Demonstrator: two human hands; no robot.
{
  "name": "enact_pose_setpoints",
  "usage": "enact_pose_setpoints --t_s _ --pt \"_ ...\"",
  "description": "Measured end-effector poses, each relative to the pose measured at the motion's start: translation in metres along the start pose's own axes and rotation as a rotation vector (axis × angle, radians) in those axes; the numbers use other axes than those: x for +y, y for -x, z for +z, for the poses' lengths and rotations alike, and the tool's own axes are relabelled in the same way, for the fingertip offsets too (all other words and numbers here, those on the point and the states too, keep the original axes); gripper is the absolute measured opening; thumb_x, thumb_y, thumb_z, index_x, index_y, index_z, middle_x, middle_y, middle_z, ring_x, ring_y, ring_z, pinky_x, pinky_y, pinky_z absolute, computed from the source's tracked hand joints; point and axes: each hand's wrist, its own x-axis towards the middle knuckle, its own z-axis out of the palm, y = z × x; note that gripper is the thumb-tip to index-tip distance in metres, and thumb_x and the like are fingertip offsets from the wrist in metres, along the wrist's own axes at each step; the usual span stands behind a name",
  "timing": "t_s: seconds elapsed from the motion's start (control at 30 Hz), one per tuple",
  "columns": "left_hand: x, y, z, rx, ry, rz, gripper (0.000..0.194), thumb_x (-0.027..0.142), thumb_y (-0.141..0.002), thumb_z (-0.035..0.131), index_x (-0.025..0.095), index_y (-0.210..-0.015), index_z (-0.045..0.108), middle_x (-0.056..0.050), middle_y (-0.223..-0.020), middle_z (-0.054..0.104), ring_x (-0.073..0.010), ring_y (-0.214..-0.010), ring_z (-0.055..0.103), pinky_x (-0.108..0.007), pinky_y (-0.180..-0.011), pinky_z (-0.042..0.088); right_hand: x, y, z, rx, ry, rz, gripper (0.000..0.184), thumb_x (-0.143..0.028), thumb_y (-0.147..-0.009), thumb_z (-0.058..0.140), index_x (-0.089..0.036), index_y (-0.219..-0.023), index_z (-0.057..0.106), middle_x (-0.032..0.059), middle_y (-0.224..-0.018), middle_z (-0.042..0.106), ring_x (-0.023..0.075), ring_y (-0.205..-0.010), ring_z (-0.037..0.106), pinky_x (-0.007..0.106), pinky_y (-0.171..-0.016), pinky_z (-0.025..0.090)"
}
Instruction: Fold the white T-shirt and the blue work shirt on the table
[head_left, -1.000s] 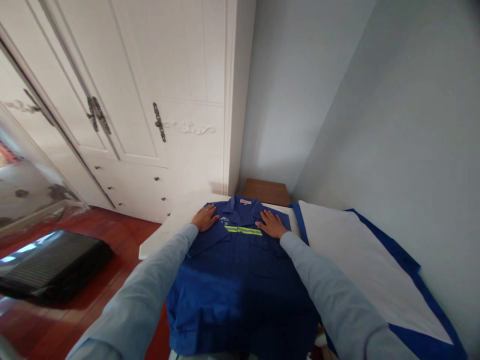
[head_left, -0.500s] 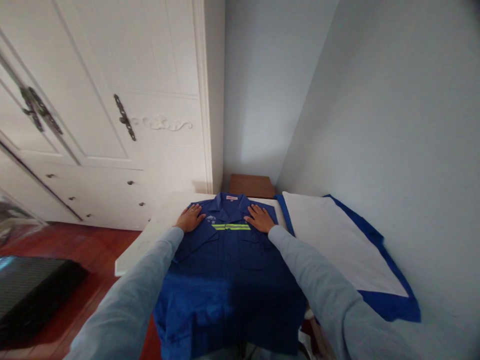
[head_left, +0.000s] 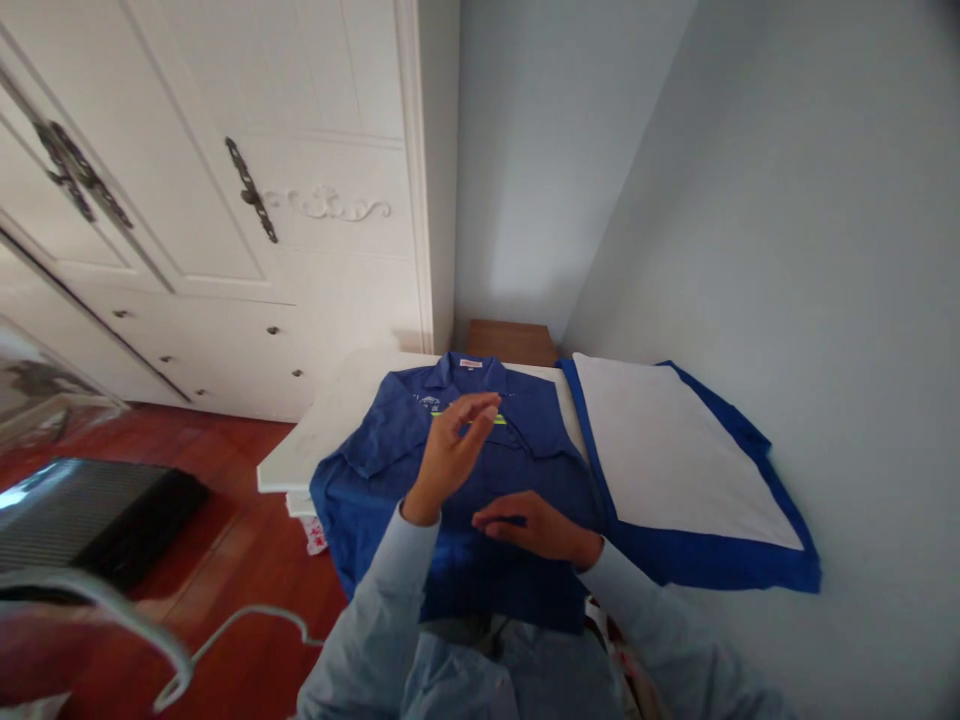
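Observation:
A dark blue work shirt [head_left: 390, 470], with a yellow-green stripe and white print on the chest, lies front up on a white table. Its collar points away from me, and the lower part hangs over the near edge. My left hand [head_left: 456, 445] is over the chest, fingers stretched and thumb apart, partly hiding the stripe. Lower and to the right, my right hand [head_left: 540, 527] is over the shirt's middle. Its fingers are slightly bent, with a gap to the thumb. Neither hand shows anything in it.
A white sheet on blue cloth [head_left: 675, 440] lies at the right by the wall. Behind the shirt stands a brown box [head_left: 511, 343]. A white wardrobe [head_left: 337, 280] is at left. A black ribbed case [head_left: 97, 520] and a curved pale rod [head_left: 176, 660] show lower left.
Both hands have left the shirt's shoulders, where they lay flat, and come nearer to me and together over its middle. The curved rod has come into view at lower left.

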Motion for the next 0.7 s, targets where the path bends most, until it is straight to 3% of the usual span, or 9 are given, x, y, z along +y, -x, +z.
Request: enact_pose_setpoints --t_s 0.07,0.17,0.3,0.4,0.53,0.7 --pt "0.005 0.039 0.012 -0.064 -0.021 -0.02 0.032 0.042 -0.096 0.055 0.019 -0.11 0.073 -0.009 -0.109 0.075 -0.0191 -0.101 0.07 -0.03 -0.091 0.055 0.002 0.033 0.009 -0.002 -0.119 0.09 0.037 -0.05 -0.094 0.061 -0.019 -0.107 0.077 0.0085 -0.102 0.078 0.021 -0.095 0.073 0.035 -0.09 0.057" --pt "-0.019 0.096 0.015 -0.165 -0.182 -0.079 0.028 0.037 -0.097 0.052 0.02 -0.104 0.074 -0.008 -0.104 0.077 -0.0195 -0.099 0.07 -0.033 -0.092 0.055 0.025 0.08 0.015 0.019 -0.227 0.262 0.04 -0.051 -0.093 0.06 -0.017 -0.105 0.077 0.0106 -0.097 0.078 0.0222 -0.089 0.073 0.036 -0.083 0.057" --pt "-0.067 0.169 -0.004 -0.308 -0.428 -0.204 0.03 0.032 -0.094 0.048 0.023 -0.105 0.074 -0.008 -0.106 0.076 -0.0249 -0.101 0.071 -0.041 -0.096 0.056 0.061 0.137 0.021 0.083 -0.209 0.505 0.048 -0.055 -0.087 0.062 -0.015 -0.11 0.073 0.013 -0.099 0.077 0.0256 -0.09 0.072 0.042 -0.085 0.056" --pt "-0.086 0.216 -0.023 -0.461 -0.629 -0.364 0.035 0.026 -0.094 0.043 0.022 -0.11 0.074 -0.012 -0.113 0.075 -0.0278 -0.108 0.069 -0.041 -0.1 0.054 0.082 0.168 0.026 0.163 -0.204 0.629 0.057 -0.061 -0.08 0.064 -0.015 -0.114 0.07 0.014 -0.103 0.076 0.0267 -0.091 0.072 0.044 -0.087 0.055" --pt "-0.087 0.254 -0.044 -0.577 -0.926 -0.586 0.039 0.027 -0.093 0.044 0.019 -0.125 0.066 -0.017 -0.125 0.069 -0.0322 -0.114 0.067 -0.045 -0.097 0.054 0.109 0.184 0.033 0.242 -0.223 0.715 0.061 -0.063 -0.072 0.065 -0.016 -0.111 0.068 0.0144 -0.104 0.075 0.0261 -0.089 0.072 0.043 -0.088 0.055" --pt "-0.087 0.272 -0.058 -0.62 -1.002 -0.728 0.05 0.038 -0.091 0.048 0.012 -0.132 0.058 -0.025 -0.13 0.063 -0.0385 -0.117 0.064 -0.053 -0.096 0.052 0.137 0.177 0.044 0.423 -0.021 0.73 0.037 -0.046 -0.07 0.063 -0.02 -0.096 0.067 0.0103 -0.091 0.076 0.0245 -0.084 0.071 0.04 -0.081 0.056"
